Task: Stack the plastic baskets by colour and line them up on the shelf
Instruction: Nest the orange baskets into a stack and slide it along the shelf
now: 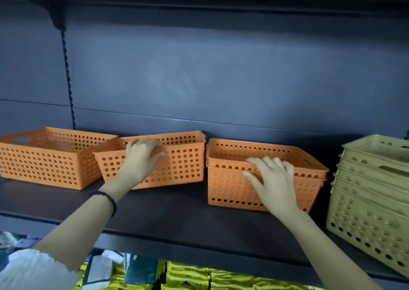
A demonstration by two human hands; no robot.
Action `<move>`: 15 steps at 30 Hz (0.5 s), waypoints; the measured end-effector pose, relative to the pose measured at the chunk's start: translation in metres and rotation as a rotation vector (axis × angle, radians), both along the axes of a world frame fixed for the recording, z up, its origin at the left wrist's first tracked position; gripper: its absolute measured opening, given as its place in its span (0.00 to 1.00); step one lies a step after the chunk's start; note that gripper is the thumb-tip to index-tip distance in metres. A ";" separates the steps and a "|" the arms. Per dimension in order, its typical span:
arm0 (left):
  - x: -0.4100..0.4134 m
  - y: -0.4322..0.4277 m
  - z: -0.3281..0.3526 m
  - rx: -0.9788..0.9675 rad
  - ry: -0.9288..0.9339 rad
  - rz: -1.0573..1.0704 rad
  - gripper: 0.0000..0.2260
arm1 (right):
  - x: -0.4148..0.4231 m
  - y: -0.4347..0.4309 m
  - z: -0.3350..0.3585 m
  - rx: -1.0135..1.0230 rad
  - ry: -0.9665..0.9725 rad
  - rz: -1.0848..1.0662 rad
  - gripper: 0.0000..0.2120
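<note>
On the dark metal shelf [177,212], the left hand [141,163] has its grip clamped on the near rim of a tilted orange perforated plastic basket [183,163]. The right hand [274,179] closes its grip on the rim of two nested orange baskets [232,190]. A wide orange basket [51,163] stands at the left, and stacked pale green baskets [371,212] at the right.

Dark shelf [177,218] has four lots on it, left to right: a single orange basket [51,163], a second orange basket [183,163] sitting crooked right beside it, a nested orange pair [232,185], then a pale green stack [365,212] far right.
</note>
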State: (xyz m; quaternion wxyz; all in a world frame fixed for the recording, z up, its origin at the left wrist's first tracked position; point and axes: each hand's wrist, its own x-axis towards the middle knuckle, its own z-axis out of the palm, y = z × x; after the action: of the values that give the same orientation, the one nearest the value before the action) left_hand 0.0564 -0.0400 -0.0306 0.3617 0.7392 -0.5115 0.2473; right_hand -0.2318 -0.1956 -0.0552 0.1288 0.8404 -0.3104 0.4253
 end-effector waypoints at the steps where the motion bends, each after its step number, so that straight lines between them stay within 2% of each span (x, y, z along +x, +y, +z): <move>1: -0.001 -0.004 0.005 -0.045 0.007 -0.017 0.06 | 0.000 -0.001 0.000 0.002 -0.012 0.002 0.15; 5: -0.008 -0.011 0.026 -0.231 -0.005 -0.020 0.07 | 0.000 -0.007 0.000 0.017 -0.064 0.011 0.14; 15: -0.009 0.002 0.070 -0.396 -0.194 -0.055 0.07 | 0.032 0.005 0.000 0.071 -0.092 0.123 0.13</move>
State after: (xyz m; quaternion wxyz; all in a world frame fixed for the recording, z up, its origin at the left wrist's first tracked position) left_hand 0.0472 -0.0380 0.0391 0.4557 0.6122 -0.5053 0.4027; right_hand -0.1999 -0.1904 -0.0547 0.0581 0.8414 -0.2788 0.4593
